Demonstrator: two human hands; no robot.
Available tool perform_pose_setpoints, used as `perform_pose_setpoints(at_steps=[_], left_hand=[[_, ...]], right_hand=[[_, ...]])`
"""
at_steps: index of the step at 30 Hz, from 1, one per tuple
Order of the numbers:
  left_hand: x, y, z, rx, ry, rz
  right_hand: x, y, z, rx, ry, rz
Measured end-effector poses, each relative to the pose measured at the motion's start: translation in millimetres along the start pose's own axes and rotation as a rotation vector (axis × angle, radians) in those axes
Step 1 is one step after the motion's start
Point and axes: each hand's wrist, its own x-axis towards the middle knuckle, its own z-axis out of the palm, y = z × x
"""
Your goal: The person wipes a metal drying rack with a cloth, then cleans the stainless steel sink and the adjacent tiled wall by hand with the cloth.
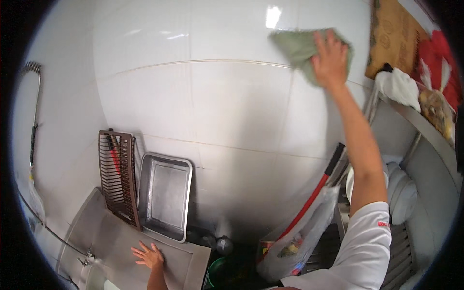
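Note:
With fingers spread, my right hand (330,59) presses a green cloth (295,45) flat against the white tiled wall (235,105), high up on the right. The hand and cloth look slightly blurred. My left hand (148,255) is on or just over the stainless steel counter (174,259), its fingers apart and nothing in it. Just beyond that hand a rectangular metal tray (167,195) stands on edge, leaning on the wall. Beside the tray leans a brown plastic rack (117,174).
A metal shelf (422,116) on the right bears bags and a cardboard box (395,36); white bowls (402,195) sit below. A red-handled tool (308,206) leans by a clear plastic bag (290,253). A green bucket (214,272) stands beside the counter. Lower left are taps (86,256).

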Motion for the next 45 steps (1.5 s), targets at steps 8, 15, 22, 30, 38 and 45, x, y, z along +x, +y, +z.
perform_pose_setpoints(at_steps=[8, 15, 22, 30, 38, 45], left_hand=[[0, -5, -3, -0.029, 0.016, 0.024], [6, 8, 2, -0.057, 0.022, 0.039], [7, -12, -5, -0.071, -0.015, 0.014], [-4, 1, -25, -0.078, -0.073, 0.068], [-2, 6, -20, -0.034, -0.088, 0.036], [5, 6, -5, 0.013, -0.032, 0.03]], right_hand=[[130, -106, 0, 0.301, 0.092, 0.597], [106, -284, 17, 0.879, 0.226, 0.078], [-40, -352, 40, 0.95, -0.672, -0.928], [152, -115, 11, 0.022, 0.36, 0.114], [203, -237, -11, 0.612, 0.246, 0.357], [182, -311, 8, 0.318, 0.167, -0.267]])
